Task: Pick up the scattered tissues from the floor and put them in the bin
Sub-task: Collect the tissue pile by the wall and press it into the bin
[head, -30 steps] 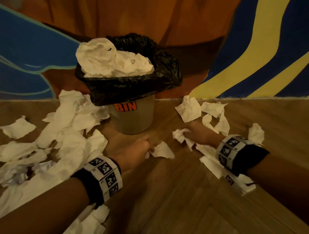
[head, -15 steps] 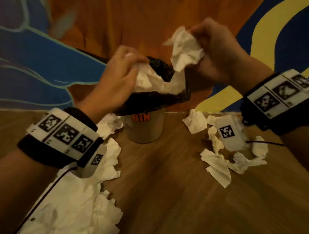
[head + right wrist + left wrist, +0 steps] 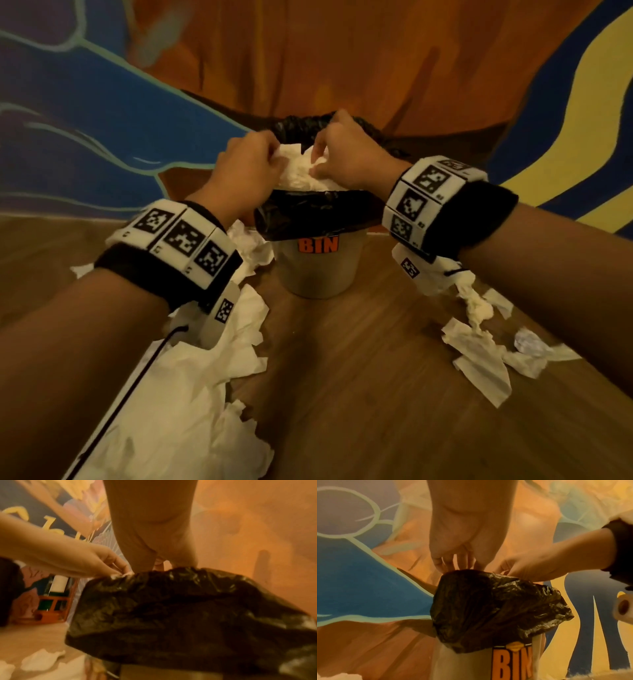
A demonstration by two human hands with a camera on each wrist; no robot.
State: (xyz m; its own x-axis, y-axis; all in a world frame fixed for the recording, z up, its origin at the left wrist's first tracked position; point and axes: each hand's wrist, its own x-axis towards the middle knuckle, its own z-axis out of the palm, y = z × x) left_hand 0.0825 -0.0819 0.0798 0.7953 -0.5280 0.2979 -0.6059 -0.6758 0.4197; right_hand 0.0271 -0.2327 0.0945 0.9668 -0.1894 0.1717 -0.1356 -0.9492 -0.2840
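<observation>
A grey bin (image 3: 318, 270) labelled BIN, lined with a black bag (image 3: 318, 212), stands on the wooden floor against the wall. White tissues (image 3: 299, 173) are heaped at its mouth. Both hands are on top of that heap. My left hand (image 3: 274, 156) curls its fingers over a tissue at the left. My right hand (image 3: 318, 159) pinches a tissue at the right. In the left wrist view my left hand's fingers (image 3: 453, 562) dip behind the bag's rim (image 3: 488, 577). In the right wrist view my right hand (image 3: 159, 563) does the same. More tissues lie scattered left (image 3: 185, 411) and right (image 3: 479, 359) of the bin.
A painted wall (image 3: 342, 51) rises right behind the bin. Bare wooden floor (image 3: 359, 377) runs between the two tissue patches. A crumpled ball (image 3: 529, 342) lies at the right. A paper roll (image 3: 623, 607) shows at the right edge of the left wrist view.
A second ago both hands were on the floor among the tissues. They lifted tissues above the bin and have now come down onto the heap at its mouth.
</observation>
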